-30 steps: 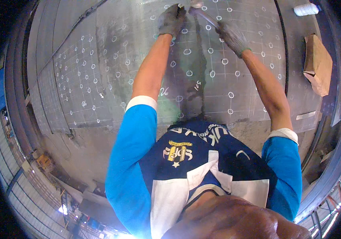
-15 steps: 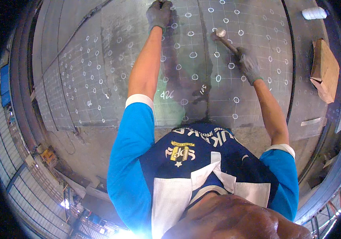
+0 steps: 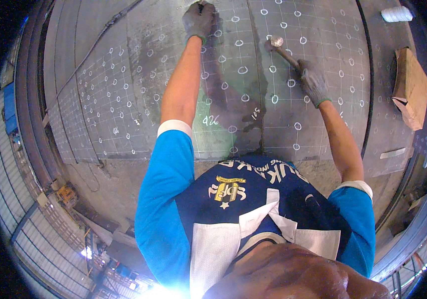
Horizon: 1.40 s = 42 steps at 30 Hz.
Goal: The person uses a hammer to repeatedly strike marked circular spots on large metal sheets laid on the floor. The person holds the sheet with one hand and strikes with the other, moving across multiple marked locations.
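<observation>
In a grey glove, my right hand (image 3: 314, 82) is closed round the handle of a hammer (image 3: 287, 56). The hammer's shiny round head is up and to the left of that hand, over the dark metal plate (image 3: 253, 107). White chalk lines and circles cover the plate in a grid. My left hand (image 3: 199, 20), gloved too, is stretched far forward at the top edge of the picture. Its fingers are pinched together against the plate around something small and dark that I cannot make out.
A white spool of thread (image 3: 397, 15) and a brown cardboard box (image 3: 412, 89) lie on the surface at the right. A dark cable (image 3: 93, 47) runs slantwise across the left part of the plates. Dusty floor (image 3: 123, 182) borders the near edge.
The view has shifted slightly. Both hands keep nearly the same places, the left pinched at the plate and the right holding the hammer.
</observation>
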### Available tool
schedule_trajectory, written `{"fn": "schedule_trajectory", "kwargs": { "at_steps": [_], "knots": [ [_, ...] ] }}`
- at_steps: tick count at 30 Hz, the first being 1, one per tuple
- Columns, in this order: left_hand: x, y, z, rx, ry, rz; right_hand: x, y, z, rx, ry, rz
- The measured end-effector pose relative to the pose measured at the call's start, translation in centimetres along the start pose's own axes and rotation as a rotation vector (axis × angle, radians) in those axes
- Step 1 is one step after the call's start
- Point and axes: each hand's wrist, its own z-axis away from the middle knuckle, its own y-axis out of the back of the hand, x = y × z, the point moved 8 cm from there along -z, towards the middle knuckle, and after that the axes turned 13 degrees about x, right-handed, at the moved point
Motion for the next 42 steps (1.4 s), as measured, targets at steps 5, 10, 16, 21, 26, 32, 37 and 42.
{"fn": "schedule_trajectory", "kwargs": {
  "at_steps": [5,10,16,21,26,32,37,42],
  "knots": [
    [1.6,-0.3,1.3,0.012,0.063,-0.043,-0.3,0.7,0.0,-0.011,-0.048,-0.041],
    [-1.3,1.2,-2.1,0.068,-0.279,-0.616,0.3,-0.3,0.1,0.020,-0.038,-0.059],
    [2.1,0.1,1.4,0.012,0.039,-0.095,0.1,-0.3,-0.1,0.014,0.003,-0.002],
    [1.3,0.6,0.3,0.014,-0.068,-0.177,0.1,-0.3,-0.1,0.052,0.045,-0.053],
    [1.6,0.4,1.4,0.013,0.085,-0.005,-0.1,-0.3,0.0,0.037,0.036,0.011],
    [1.3,0.4,0.7,-0.008,0.048,-0.136,0.8,-1.3,-0.5,-0.042,-0.057,-0.037],
    [-1.6,0.4,-2.0,0.040,-0.217,-0.460,2.1,-2.4,0.0,0.176,-0.030,-0.335],
    [-0.6,0.4,-1.3,0.085,-0.385,-0.633,-5.1,1.1,-9.0,0.103,0.080,-0.254]
  ]
}}
